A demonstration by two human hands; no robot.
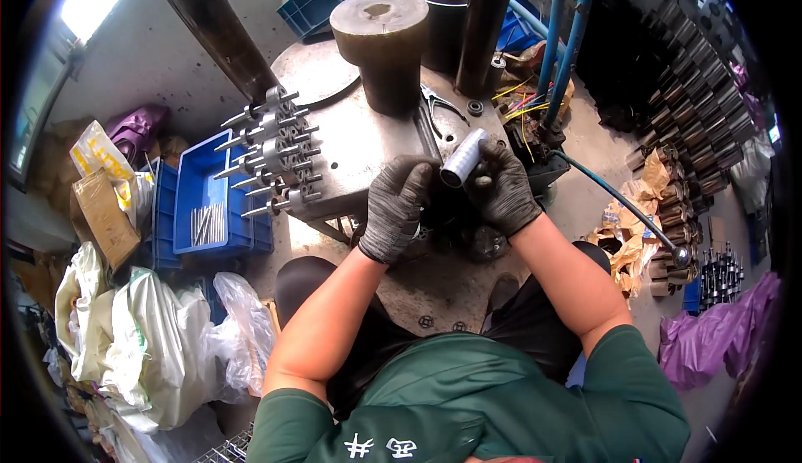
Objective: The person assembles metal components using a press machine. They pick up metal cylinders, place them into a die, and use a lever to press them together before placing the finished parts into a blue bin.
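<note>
In my gloved right hand [503, 183], a short silver metal tube [464, 157] is gripped between thumb and fingers, tilted with its dark open end toward me. My left hand [398, 204], in a grey glove, is closed beside the tube's lower end. Whatever its curled fingers may hold is hidden. Both hands are at the near edge of a metal worktable [376, 144]. Just beyond them, pliers [441, 106] lie on the tabletop near a small dark ring [474, 107]. Several metal parts with protruding shafts [280, 150] line the table's left side.
A thick round-topped metal post [381, 16] and a dark column [487, 29] stand at the back. Left sits a blue crate [221, 141] holding metal rods [208, 224]. A lever with a ball end [681, 256] extends right, near stacked metal cylinders [689, 87]. Plastic sacks [154, 346] lie lower left.
</note>
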